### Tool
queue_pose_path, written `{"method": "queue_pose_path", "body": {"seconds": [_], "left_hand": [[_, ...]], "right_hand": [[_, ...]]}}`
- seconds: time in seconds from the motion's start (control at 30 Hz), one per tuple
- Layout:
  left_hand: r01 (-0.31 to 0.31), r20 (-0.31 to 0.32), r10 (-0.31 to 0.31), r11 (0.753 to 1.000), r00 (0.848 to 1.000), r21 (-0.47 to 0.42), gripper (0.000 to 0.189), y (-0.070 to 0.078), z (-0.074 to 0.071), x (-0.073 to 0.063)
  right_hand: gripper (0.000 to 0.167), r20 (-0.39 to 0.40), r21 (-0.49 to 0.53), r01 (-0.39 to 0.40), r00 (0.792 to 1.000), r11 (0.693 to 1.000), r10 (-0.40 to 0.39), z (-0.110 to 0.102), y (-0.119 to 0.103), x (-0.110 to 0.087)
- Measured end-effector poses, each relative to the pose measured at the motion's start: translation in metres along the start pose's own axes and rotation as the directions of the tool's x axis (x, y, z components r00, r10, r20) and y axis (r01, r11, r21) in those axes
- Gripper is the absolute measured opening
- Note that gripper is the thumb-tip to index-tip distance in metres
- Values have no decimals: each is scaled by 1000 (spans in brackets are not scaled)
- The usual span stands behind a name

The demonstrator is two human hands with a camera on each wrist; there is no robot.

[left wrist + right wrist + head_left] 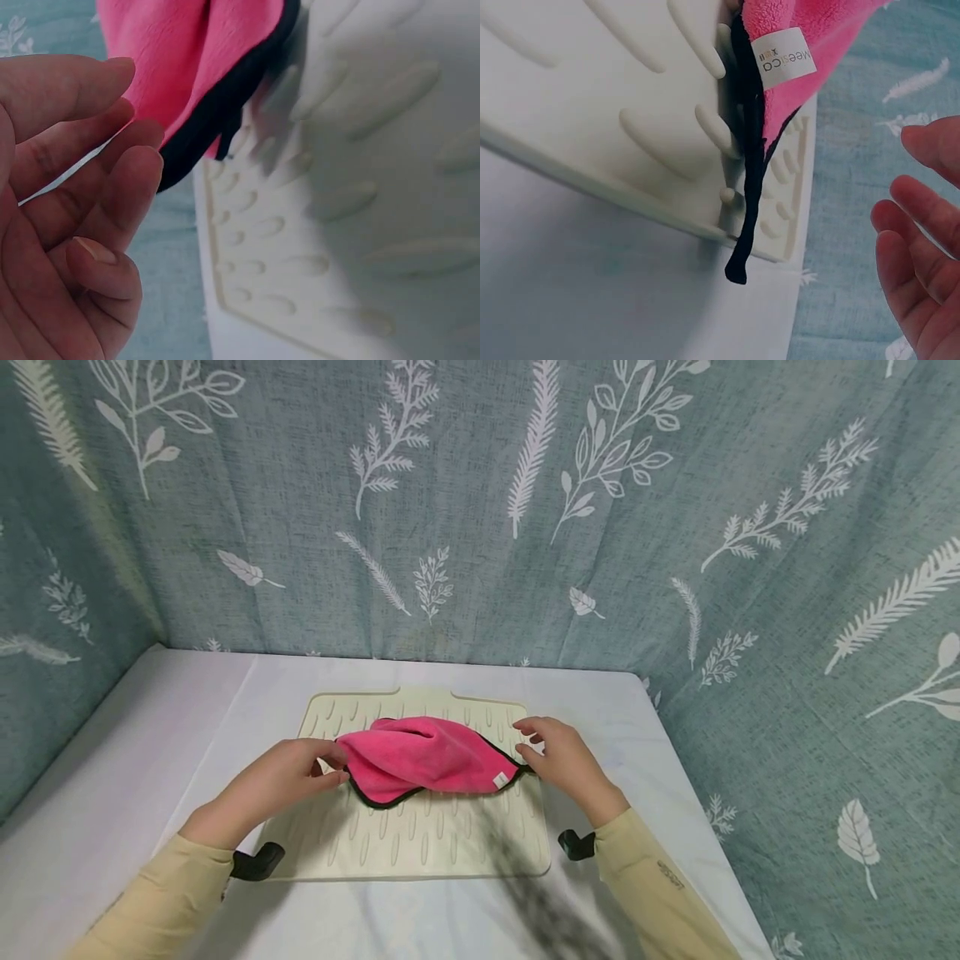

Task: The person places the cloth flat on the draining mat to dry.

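A crumpled pink towel (427,756) with black edging lies on a cream ribbed mat (420,852). Its white label (786,60) and a black hanging loop (748,217) show at the right corner. My left hand (303,768) is at the towel's left edge, fingers loosely bent with a gap between thumb and fingers; in the left wrist view the fingertips (142,161) overlap the black border and pinch nothing. Beside the right corner, my right hand (558,756) has relaxed, spread fingers and holds nothing; the right wrist view shows it apart from the towel.
The mat lies on a table with a white cover (615,718). A grey-green curtain (480,568) with white leaf prints hangs behind the table and along both sides. Black straps with small mounts (258,862) sit at both wrists.
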State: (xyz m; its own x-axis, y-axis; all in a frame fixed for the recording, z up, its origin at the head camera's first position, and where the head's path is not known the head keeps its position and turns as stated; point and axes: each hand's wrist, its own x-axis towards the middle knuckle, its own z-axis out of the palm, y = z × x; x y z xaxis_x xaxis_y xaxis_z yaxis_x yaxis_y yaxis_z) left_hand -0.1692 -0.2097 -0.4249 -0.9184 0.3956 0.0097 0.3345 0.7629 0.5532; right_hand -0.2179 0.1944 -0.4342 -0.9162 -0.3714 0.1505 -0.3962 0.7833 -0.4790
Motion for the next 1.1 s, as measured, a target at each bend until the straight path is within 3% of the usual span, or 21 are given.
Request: {"method": "queue_pose_path", "body": {"seconds": [0.17, 0.63, 1.1], "left_hand": [[-21, 3, 21, 1000, 1000, -6, 8, 3, 8, 0], [-52, -66, 52, 999, 996, -1, 10, 8, 26, -2], [-17, -117, 27, 996, 993, 85, 20, 12, 41, 2]], "right_hand": [[35, 18, 10, -7, 1000, 1000, 7, 4, 0, 7], [36, 75, 53, -18, 997, 998, 14, 16, 2, 29], [33, 181, 66, -43, 983, 997, 31, 38, 11, 52]]}}
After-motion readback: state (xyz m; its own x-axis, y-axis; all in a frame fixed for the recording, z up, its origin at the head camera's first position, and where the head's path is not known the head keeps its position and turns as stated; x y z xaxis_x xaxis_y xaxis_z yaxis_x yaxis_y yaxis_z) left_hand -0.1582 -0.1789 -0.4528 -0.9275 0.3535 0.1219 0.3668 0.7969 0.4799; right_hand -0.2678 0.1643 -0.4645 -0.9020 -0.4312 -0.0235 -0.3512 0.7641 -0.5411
